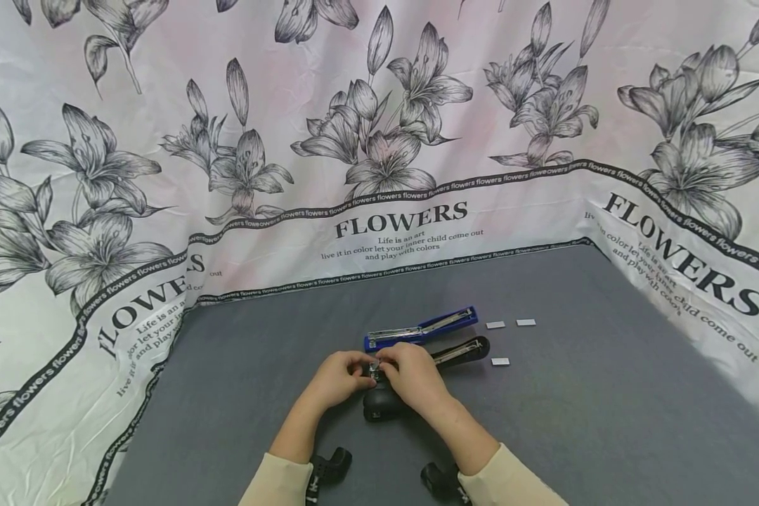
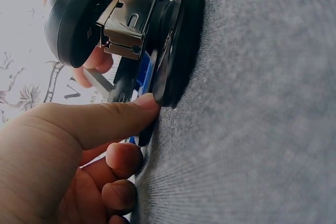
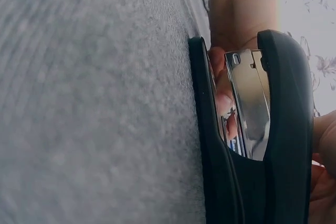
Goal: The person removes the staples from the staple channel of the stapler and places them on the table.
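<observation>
My left hand [image 1: 336, 380] pinches the front end of an opened black stapler [image 1: 469, 351], thumb against fingers. The fingertips of my right hand [image 1: 415, 379] meet it there and pinch a small grey bar [image 2: 97, 81] that looks like a staple strip. Both hands partly cover this stapler's front. Closer to me, a second black stapler [image 1: 381, 406] with a thick rounded top lies beside the hands; its metal magazine [image 3: 251, 98] shows in the right wrist view. Behind the hands, an opened blue stapler [image 1: 458, 320] lies with its staple channel exposed.
Three small pale strips, one at the front [image 1: 500, 362], one at the back left [image 1: 495, 325] and one at the back right [image 1: 526, 322], lie right of the staplers. Grey cloth [image 1: 607, 407] covers the table. A flower-printed curtain [image 1: 392, 246] encloses its back and sides.
</observation>
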The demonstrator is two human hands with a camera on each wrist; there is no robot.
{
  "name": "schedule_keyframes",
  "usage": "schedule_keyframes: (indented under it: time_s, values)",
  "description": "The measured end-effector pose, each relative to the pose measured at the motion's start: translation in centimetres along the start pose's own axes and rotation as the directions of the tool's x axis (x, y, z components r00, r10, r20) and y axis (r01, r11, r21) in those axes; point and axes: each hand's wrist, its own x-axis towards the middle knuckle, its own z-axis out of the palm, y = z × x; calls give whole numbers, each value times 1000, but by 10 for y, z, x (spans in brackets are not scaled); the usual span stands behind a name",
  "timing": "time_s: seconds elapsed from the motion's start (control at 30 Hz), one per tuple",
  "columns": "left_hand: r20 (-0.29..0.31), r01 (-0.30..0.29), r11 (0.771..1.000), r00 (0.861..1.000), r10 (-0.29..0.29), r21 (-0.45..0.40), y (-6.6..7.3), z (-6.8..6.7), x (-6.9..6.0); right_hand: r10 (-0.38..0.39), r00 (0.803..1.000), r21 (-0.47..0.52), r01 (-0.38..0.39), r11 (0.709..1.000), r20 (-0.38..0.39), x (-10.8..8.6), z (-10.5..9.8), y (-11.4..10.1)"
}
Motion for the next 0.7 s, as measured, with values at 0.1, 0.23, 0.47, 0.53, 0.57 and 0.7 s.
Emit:
schedule_keyframes:
  time_s: [0.1,0.23,0.47,0.53,0.57,0.7]
  values:
    - [0,10,1000,1000,-10,-1,0,0,-1,3,1000,35,-3,999,-12,1,-1,2]
    - [-1,13,1000,1000,-13,-1,1,0,0,37,999,79,-35,996,-20,5,-8,3]
    - [-3,16,1000,1000,-16,10,0,0,1,158,987,228,-163,960,39,8,-33,2]
    - [-4,16,1000,1000,-16,13,-1,1,1,176,983,263,-184,947,54,8,-42,3]
    - [-4,15,1000,1000,-15,15,-1,1,1,181,982,282,-191,940,60,7,-47,4]
    - [2,8,1000,1000,-8,14,0,1,1,194,978,328,-207,922,73,7,-63,7]
